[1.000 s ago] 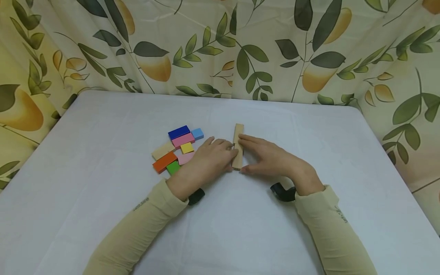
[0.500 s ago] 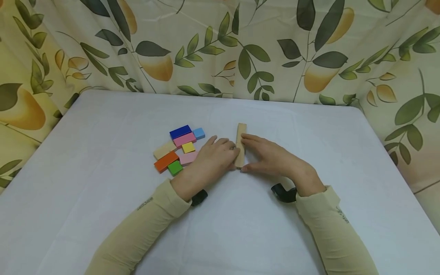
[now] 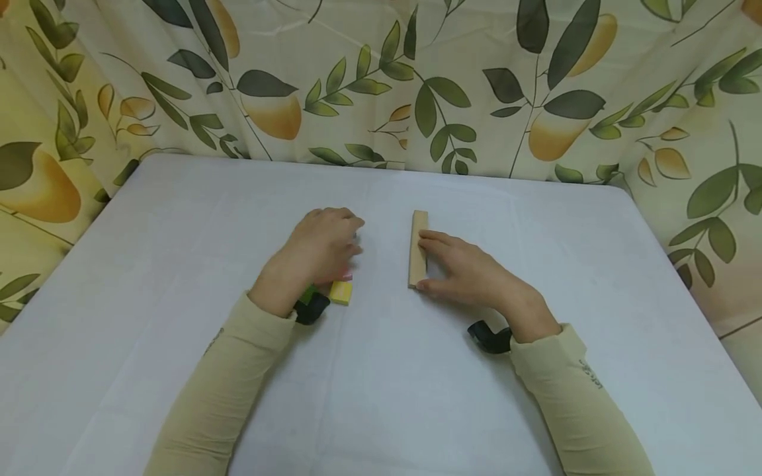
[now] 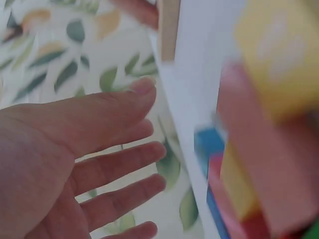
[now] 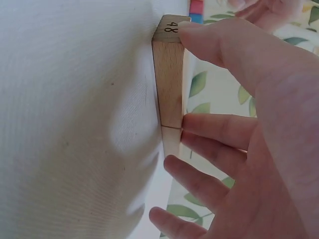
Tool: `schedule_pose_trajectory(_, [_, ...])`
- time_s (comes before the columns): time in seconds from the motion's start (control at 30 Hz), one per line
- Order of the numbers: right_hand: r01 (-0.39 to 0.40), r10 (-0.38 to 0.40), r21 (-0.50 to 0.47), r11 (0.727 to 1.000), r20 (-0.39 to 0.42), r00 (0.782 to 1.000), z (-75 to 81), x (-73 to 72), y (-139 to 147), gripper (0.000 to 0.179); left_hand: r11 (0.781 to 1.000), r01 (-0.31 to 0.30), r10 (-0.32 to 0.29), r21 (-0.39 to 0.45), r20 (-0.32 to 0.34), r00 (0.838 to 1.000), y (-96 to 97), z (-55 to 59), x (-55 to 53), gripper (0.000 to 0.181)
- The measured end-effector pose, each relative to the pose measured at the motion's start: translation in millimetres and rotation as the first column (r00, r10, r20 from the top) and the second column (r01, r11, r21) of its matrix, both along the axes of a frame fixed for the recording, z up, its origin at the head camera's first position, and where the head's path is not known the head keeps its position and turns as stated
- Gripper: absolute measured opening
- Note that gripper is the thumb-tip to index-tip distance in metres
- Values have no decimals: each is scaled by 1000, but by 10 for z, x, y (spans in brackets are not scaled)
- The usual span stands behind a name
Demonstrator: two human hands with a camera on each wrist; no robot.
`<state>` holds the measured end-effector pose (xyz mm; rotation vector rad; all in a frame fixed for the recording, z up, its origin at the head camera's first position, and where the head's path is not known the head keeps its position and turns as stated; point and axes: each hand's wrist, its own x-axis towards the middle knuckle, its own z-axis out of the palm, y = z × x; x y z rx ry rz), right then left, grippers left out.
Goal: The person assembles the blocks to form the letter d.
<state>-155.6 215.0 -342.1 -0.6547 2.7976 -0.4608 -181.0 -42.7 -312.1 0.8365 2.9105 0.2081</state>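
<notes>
Nearest you, your beige sleeves (image 3: 208, 383) cross the white-covered table (image 3: 387, 410), with a black wrist device (image 3: 491, 336) at each cuff. Just beyond your left cuff, about midway between the table's left and right edges, lie a yellow block (image 3: 341, 293), a green block (image 3: 307, 294) and a pink block (image 3: 347, 276), mostly screened by your left hand (image 3: 315, 241). Your left wrist view shows that hand's fingers spread and holding nothing, with a blue block (image 4: 208, 142) near it; you cannot tell whether it touches any.

To the right, the wooden strip (image 3: 417, 261), with a seam across it, points at the table's far edge. Your right hand (image 3: 461, 268) doesn't grip it: your thumb touches its near end, which bears printed digits, and extended fingers touch its right side. Past the far edge hangs a leaf-and-fruit curtain (image 3: 357, 125).
</notes>
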Motion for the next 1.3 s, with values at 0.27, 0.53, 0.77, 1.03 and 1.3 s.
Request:
schedule_pose_trajectory(0.27, [-1,1,-16,1000,16,1000,-17,-17,14,78,986,-164,159,12,173,972,-350,-42,-150,43])
schedule_pose_trajectory(0.53, [10,-10,-16,1000,37,999,-22,-17,32,79,978,-205,189,28,283,940,-386,-136,-181,54])
schedule_pose_trajectory(0.77, [1,0,-24,1000,27,1000,-15,-27,41,79,963,-260,228,66,308,924,-431,-145,-199,52])
schedule_pose_trajectory(1.03, [-2,3,-28,1000,38,999,-23,-27,39,79,950,-298,257,93,306,917,-476,-150,-191,50])
schedule_pose_trajectory(1.3, [-2,4,-34,999,46,999,-16,-31,59,79,951,-292,258,104,256,931,-486,-139,-172,51])
